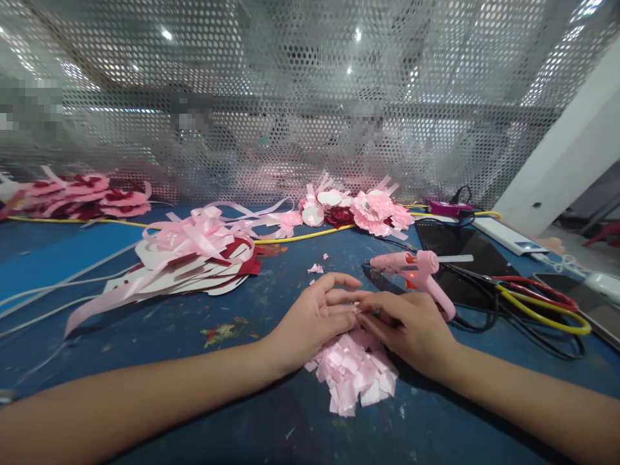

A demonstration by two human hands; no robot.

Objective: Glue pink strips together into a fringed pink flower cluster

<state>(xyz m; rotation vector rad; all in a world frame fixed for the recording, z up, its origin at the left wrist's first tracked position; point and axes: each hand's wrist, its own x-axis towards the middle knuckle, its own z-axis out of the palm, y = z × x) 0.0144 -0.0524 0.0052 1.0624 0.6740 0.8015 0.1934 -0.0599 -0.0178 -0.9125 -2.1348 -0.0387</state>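
A pile of pink, ruffled ribbon pieces [356,374] lies on the blue table between my forearms, close to me. My left hand [317,320] has its thumb and bent fingers closed at the far edge of this ruffled piece. Against those fingertips, my right hand [411,326] pinches at the same spot with thumb and forefinger. The exact bit between the fingertips is mostly hidden. Just beyond my right hand stands a pink glue gun [407,268] with a clear glue stick in its back and a small red light on its side.
Left of my hands, pink ribbons [203,232] lie on white and red cutouts [194,274]. Ruffled rosettes [372,210] sit at the back by a perforated metal screen [290,84]. Scissors [542,300], a black cable and a dark tablet-like panel [465,248] are at the right.
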